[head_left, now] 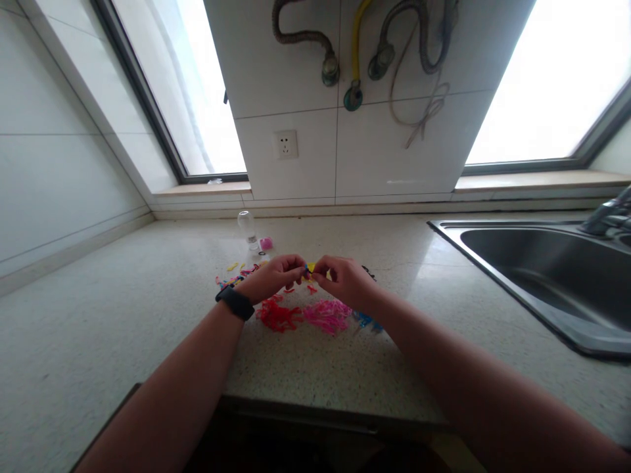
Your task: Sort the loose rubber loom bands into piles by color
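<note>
My left hand [277, 274], with a black band on the wrist, and my right hand [348, 276] meet over the middle of the countertop. Both pinch small rubber bands [309, 269] between the fingertips; dark and blue bits show there, but the fingers hide most of them. Just below my hands lie a red pile of rubber bands [279, 316] and a pink pile [327, 316]. A blue pile [365, 321] is partly behind my right forearm. Mixed coloured bands [231, 279] are scattered beside my left wrist, and black ones [369, 271] beyond my right hand.
A clear bottle [247, 230] and a small pink item [266, 244] stand behind my left hand on the speckled countertop [148, 309]. To the right is a steel sink [537, 276] with a tap [608, 213]. Pipes [379, 59] and a socket [286, 144] are on the wall.
</note>
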A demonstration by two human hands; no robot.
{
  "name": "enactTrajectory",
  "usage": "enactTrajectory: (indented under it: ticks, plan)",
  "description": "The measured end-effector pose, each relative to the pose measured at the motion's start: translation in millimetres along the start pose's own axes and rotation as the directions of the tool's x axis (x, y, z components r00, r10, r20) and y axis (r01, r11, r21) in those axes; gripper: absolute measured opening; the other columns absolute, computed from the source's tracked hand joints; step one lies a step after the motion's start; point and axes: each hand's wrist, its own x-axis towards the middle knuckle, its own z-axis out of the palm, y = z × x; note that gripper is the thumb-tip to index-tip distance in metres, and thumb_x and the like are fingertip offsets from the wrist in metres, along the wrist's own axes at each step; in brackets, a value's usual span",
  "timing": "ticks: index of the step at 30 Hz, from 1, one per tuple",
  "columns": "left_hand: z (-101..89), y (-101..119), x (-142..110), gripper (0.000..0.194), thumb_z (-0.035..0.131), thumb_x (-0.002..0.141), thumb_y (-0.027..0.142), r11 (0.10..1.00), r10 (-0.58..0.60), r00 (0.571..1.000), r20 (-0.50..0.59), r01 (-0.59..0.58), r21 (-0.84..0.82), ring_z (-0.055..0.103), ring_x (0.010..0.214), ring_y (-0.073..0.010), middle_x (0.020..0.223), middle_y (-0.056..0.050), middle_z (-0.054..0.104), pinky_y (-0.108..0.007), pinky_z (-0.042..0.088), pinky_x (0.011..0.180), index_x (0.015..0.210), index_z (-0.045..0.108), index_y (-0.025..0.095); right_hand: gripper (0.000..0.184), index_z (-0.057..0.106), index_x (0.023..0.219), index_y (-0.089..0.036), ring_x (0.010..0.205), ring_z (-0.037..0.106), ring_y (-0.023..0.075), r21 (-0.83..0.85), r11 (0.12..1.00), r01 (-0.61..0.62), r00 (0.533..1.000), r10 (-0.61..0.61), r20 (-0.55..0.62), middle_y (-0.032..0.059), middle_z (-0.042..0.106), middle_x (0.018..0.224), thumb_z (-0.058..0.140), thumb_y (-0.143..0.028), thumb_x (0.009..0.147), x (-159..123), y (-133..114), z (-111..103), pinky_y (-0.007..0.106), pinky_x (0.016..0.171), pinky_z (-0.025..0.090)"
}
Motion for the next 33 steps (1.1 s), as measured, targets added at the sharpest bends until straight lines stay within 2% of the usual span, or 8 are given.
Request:
enactTrajectory:
  ticks: [5, 11, 18, 22, 27, 33]
  plan:
    - [3.3, -2.4, 3.2, 0.021, 0.063, 0.090, 0.035, 0.997, -0.004, 0.999, -0.051, 0.000, -0.077, 0.051, 0.057, -0.0069, 0.072, 0.001, 0.061, -0.021, 0.041, 0.054, 0.090, 0.059, 0.014, 0.010, 0.064, 0.083, -0.020, 0.060, 0.050, 0.0096, -0.057, 0.998, 0.035, 0.999, -0.036, -0.020, -0.0019, 0.064, 0.071, 0.062, -0.030, 0.086, 0.3, -1.4, 1.9, 0.025, 0.061, 0.033]
    - [11.3, -6.2, 9.3, 0.020, 0.067, 0.085, 0.030, 0.987, 0.049, 0.990, -0.129, -0.068, -0.146, 0.054, 0.058, -0.0073, 0.073, 0.001, 0.062, -0.021, 0.045, 0.054, 0.081, 0.055, 0.015, 0.008, 0.061, 0.085, -0.021, 0.066, 0.054, 0.0123, -0.129, 0.990, 0.050, 0.998, -0.055, -0.036, 0.0006, 0.067, 0.078, 0.059, -0.029, 0.085, 0.2, -6.4, 4.3, 0.026, 0.063, 0.033]
    - [13.5, -8.1, 10.3, 0.022, 0.068, 0.085, 0.033, 0.993, 0.051, 0.984, -0.170, -0.068, -0.097, 0.051, 0.058, -0.0065, 0.069, 0.004, 0.056, -0.020, 0.039, 0.054, 0.083, 0.056, 0.014, 0.009, 0.060, 0.082, -0.021, 0.067, 0.055, 0.0127, -0.216, 0.976, -0.011, 0.996, -0.007, -0.084, 0.0016, 0.067, 0.079, 0.058, -0.029, 0.085, 0.6, -7.5, -1.0, 0.026, 0.062, 0.032]
    - [14.4, -5.6, 9.5, 0.022, 0.068, 0.085, 0.032, 0.997, 0.036, 0.985, -0.170, -0.046, -0.057, 0.050, 0.058, -0.0067, 0.069, 0.003, 0.057, -0.021, 0.037, 0.055, 0.083, 0.056, 0.014, 0.009, 0.061, 0.083, -0.021, 0.067, 0.055, 0.0123, -0.261, 0.965, 0.002, 0.995, -0.028, -0.097, 0.0008, 0.067, 0.079, 0.058, -0.029, 0.085, 2.0, -3.9, -6.7, 0.026, 0.062, 0.032]
    - [13.8, -4.5, 7.8, 0.019, 0.067, 0.084, 0.029, 0.998, 0.024, 0.980, -0.197, -0.034, -0.047, 0.049, 0.058, -0.0065, 0.068, 0.004, 0.055, -0.022, 0.039, 0.056, 0.082, 0.055, 0.014, 0.009, 0.063, 0.083, -0.021, 0.065, 0.054, 0.0114, -0.257, 0.966, -0.014, 0.990, -0.023, -0.140, 0.0000, 0.067, 0.077, 0.058, -0.028, 0.085, 4.0, 6.7, -24.7, 0.027, 0.064, 0.035]
    - [11.7, -5.4, 5.9, 0.017, 0.067, 0.083, 0.028, 0.997, 0.015, 0.972, -0.233, -0.031, -0.064, 0.050, 0.058, -0.0063, 0.071, 0.004, 0.054, -0.022, 0.039, 0.056, 0.083, 0.056, 0.014, 0.017, 0.070, 0.084, -0.021, 0.059, 0.052, 0.0121, -0.245, 0.959, -0.139, 0.989, 0.120, -0.092, 0.0012, 0.067, 0.071, 0.061, -0.036, 0.084, 7.2, 41.2, -61.5, 0.030, 0.060, 0.036]
